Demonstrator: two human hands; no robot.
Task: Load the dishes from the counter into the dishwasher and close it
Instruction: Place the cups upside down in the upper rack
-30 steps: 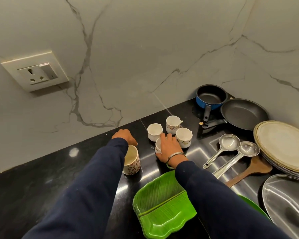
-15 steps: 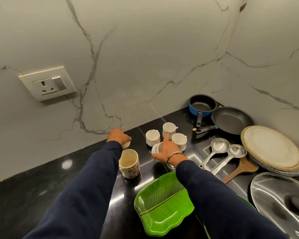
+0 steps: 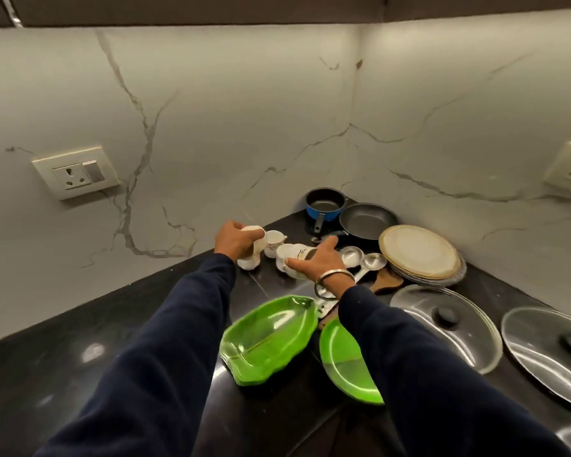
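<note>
Nearest lie two green leaf-shaped trays (image 3: 267,338) on the black counter (image 3: 80,341), within easy reach. Beyond them, the right hand (image 3: 317,258) curls round a tilted white cup (image 3: 294,255), seemingly two gathered together. The left hand (image 3: 236,240) grips another cup (image 3: 254,245), probably to carry several at once. The dishwasher is out of view.

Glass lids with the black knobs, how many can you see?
2. One glass lid lies flat right of the green trays; the other lid lies further right, cut by the picture's edge. More may sit out of view.
</note>
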